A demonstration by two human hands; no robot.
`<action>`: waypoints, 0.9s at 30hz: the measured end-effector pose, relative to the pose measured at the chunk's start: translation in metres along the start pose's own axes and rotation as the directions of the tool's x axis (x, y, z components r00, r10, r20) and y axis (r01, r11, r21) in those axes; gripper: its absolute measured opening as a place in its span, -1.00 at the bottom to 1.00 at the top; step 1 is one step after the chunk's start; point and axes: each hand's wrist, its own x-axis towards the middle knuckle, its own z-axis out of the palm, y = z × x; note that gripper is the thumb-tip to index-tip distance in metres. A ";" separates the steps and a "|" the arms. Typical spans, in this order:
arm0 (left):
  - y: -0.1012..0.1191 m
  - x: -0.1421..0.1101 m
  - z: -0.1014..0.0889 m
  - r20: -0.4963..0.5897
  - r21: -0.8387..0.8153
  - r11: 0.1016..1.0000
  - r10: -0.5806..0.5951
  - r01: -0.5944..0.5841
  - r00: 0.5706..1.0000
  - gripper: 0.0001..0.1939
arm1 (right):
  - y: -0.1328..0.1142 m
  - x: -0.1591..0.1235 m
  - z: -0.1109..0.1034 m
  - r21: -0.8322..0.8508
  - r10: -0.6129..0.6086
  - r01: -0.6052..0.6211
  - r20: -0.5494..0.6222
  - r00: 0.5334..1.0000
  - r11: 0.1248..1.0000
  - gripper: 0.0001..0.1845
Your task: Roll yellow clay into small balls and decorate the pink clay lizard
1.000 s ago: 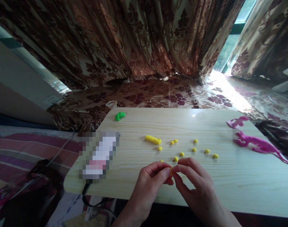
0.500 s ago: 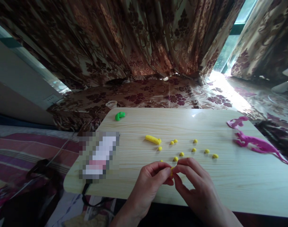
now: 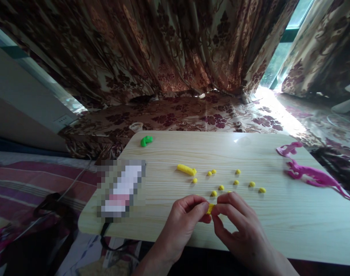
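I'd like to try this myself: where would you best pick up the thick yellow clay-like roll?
Probably pinch the yellow roll across its smooth middle, from above: it lies on its side, uncovered, and its right end is lumpy.

The yellow piece (image 3: 211,209) is small, bright and irregular; its ends are covered, so the full outline is hidden. It is pinched between the left hand (image 3: 184,217) and the right hand (image 3: 244,226), over the near half of the table (image 3: 163,149). Nine small, rounded yellow balls (image 3: 252,184) lie scattered beyond it, two of them close together. A further yellow bit shows partly behind the right hand. The yellow roll (image 3: 185,169) lies slightly oblique, its right end lumpy.
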 end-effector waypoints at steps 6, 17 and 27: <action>0.002 -0.002 0.000 0.078 -0.129 0.988 -0.071 0.081 0.994 -0.86 | -0.001 0.002 -0.002 0.019 -0.025 0.026 -0.024 0.999 0.999 -0.80; -0.001 -0.002 0.003 0.001 -0.050 0.999 -0.001 0.001 1.000 -0.84 | 0.001 -0.003 -0.002 0.012 -0.003 0.003 -0.013 1.000 1.000 -0.74; 0.001 -0.003 0.002 0.044 -0.053 0.999 -0.007 0.010 0.999 -0.81 | 0.000 -0.003 -0.003 0.013 -0.022 0.022 -0.001 1.000 1.000 -0.79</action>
